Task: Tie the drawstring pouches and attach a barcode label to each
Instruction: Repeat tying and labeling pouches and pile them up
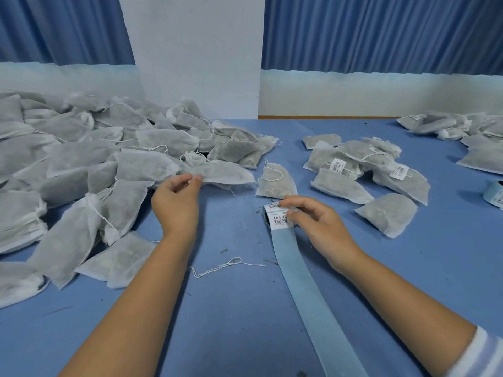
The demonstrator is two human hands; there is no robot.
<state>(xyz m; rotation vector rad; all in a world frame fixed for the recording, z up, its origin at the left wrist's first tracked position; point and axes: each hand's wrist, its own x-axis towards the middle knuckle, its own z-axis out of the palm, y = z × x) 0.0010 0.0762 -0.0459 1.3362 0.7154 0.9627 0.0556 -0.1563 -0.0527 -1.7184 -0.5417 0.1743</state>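
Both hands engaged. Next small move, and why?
Likely peel the top barcode label off the backing strip with the right hand. Its fingers pinch that label's edge, and the left hand pinches a pouch with no visible label at the edge of the pile, ready to receive it.

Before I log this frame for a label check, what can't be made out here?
All in the head view:
Label roll: the right hand covers its right side; print too small to read.
Second roll: cut off by the right edge.
Left pouch pile: runs past the left edge, so no count.
Pouch at the left hand: fingers hide its left end; tied or not, unclear.
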